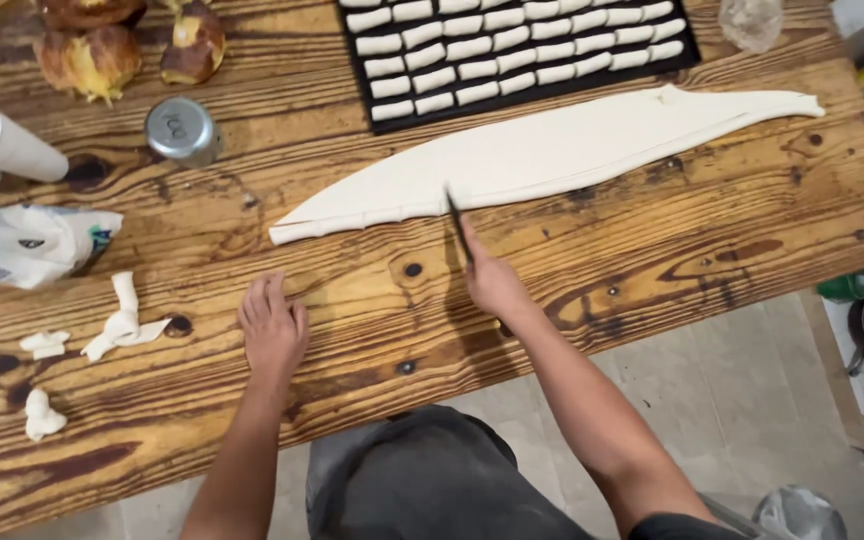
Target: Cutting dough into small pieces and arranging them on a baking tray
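head view: right hand (492, 283) grasps knife (458, 224) on dough (542, 155); left hand (272, 325) released, flat on table (652, 250).

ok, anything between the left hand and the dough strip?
Head view: only bare wooden table between the left hand and the long dough strip.

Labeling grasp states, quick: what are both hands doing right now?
Left hand: open, flat on the wooden table, holding nothing.
Right hand: closed around a knife, blade at the long dough roll.
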